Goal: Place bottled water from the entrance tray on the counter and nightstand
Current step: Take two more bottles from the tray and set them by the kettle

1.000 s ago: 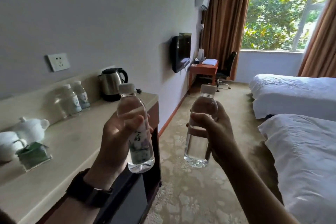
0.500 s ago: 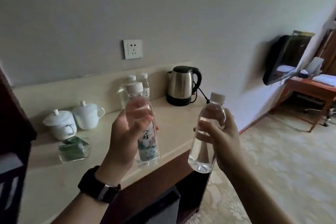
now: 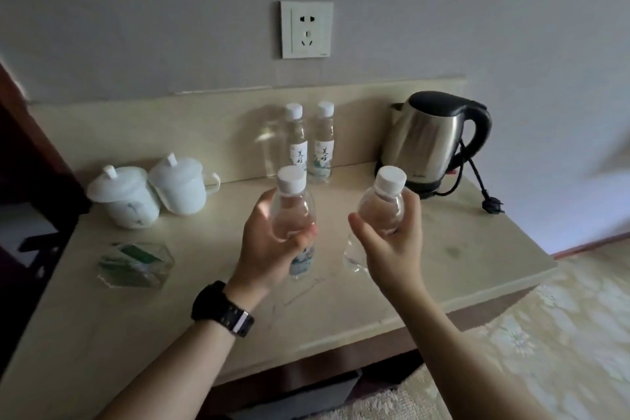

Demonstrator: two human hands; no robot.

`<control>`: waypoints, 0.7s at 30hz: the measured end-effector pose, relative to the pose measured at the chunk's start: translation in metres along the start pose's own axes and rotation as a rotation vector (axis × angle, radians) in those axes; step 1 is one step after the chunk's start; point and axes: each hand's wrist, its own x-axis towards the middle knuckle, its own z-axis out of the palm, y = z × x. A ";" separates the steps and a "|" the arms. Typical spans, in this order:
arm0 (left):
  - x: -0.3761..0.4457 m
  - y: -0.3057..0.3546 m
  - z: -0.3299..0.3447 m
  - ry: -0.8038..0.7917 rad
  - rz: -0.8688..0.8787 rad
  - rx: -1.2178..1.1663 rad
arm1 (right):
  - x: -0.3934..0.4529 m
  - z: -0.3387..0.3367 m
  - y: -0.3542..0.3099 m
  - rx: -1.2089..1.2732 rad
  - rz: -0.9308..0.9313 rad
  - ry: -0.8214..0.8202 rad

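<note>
My left hand (image 3: 266, 245), with a black watch on its wrist, grips a clear water bottle (image 3: 292, 211) with a white cap and a printed label. My right hand (image 3: 388, 242) grips a second clear water bottle (image 3: 383, 204), also white-capped. Both bottles are held upright, side by side, just above the middle of the beige counter (image 3: 443, 266). Two more labelled water bottles (image 3: 312, 143) stand together at the back of the counter against the backsplash.
A steel electric kettle (image 3: 433, 143) stands at the back right, its cord and plug (image 3: 491, 206) lying loose on the counter. Two white lidded cups (image 3: 150, 194) sit at the left, a clear dish of green packets (image 3: 136, 264) before them. Patterned carpet lies right.
The view has swung left from the room to face the counter squarely. Both hands, each still holding its bottle, are now over the middle of the countertop.
</note>
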 end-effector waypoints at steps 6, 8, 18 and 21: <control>-0.002 -0.034 0.009 0.083 -0.048 0.117 | 0.009 0.003 0.036 -0.047 0.008 -0.011; 0.001 -0.037 0.013 0.097 -0.058 0.076 | 0.015 0.002 0.039 -0.032 -0.001 -0.028; -0.029 -0.068 0.001 -0.016 -0.188 0.411 | 0.009 -0.039 0.080 -0.186 0.161 -0.471; -0.022 -0.073 -0.012 0.024 -0.255 0.523 | 0.022 -0.034 0.084 -0.293 0.164 -0.412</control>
